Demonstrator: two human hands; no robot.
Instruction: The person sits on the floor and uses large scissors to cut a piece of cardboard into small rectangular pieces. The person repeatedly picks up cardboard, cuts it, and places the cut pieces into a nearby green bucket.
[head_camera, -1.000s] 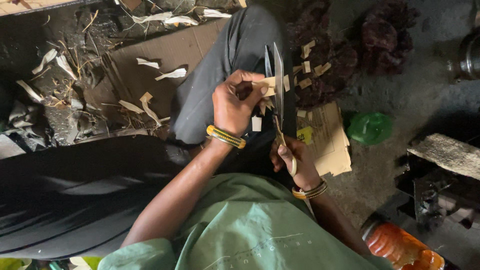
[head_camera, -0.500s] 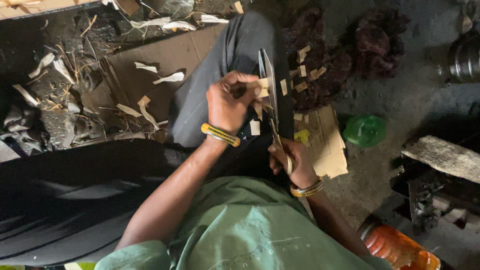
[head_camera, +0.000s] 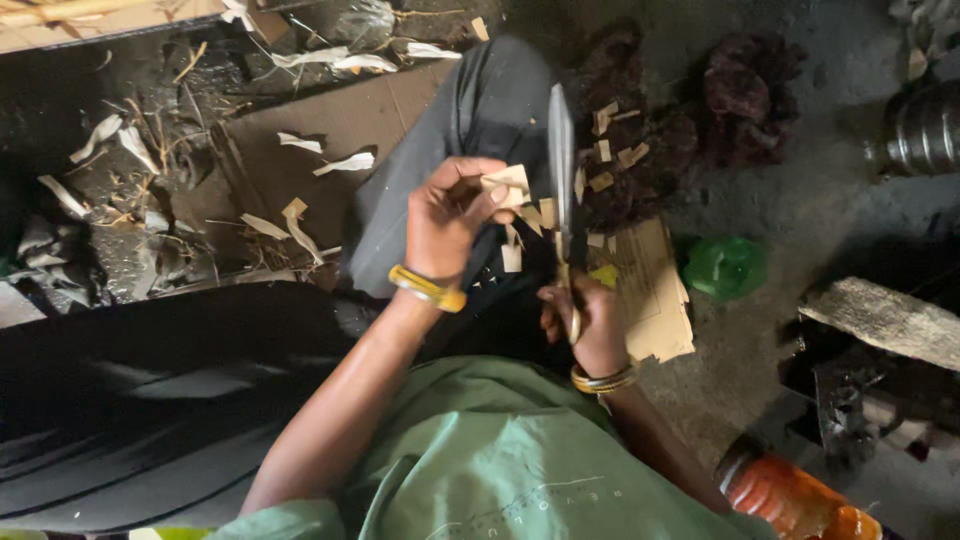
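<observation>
Underfoot, the dark grey concrete floor (head_camera: 800, 200) is littered with pale shavings, carrying a flat brown cardboard sheet (head_camera: 330, 130), a smaller stack of tan cardboard pieces (head_camera: 655, 300), a crumpled green plastic bag (head_camera: 725, 265), a rough grey wooden plank (head_camera: 885, 320) and an orange plastic bottle (head_camera: 790, 500). Above the person's dark-trousered knee, the right hand (head_camera: 590, 325) is clenched around the handle of a long, narrow, dull-grey metal blade (head_camera: 562, 160) standing upright. Just beside that blade, the left hand (head_camera: 450, 215) is curled shut on a small pale tan wooden chip (head_camera: 508, 185), pinched at the fingertips, with more such chips scattered beneath it.
</observation>
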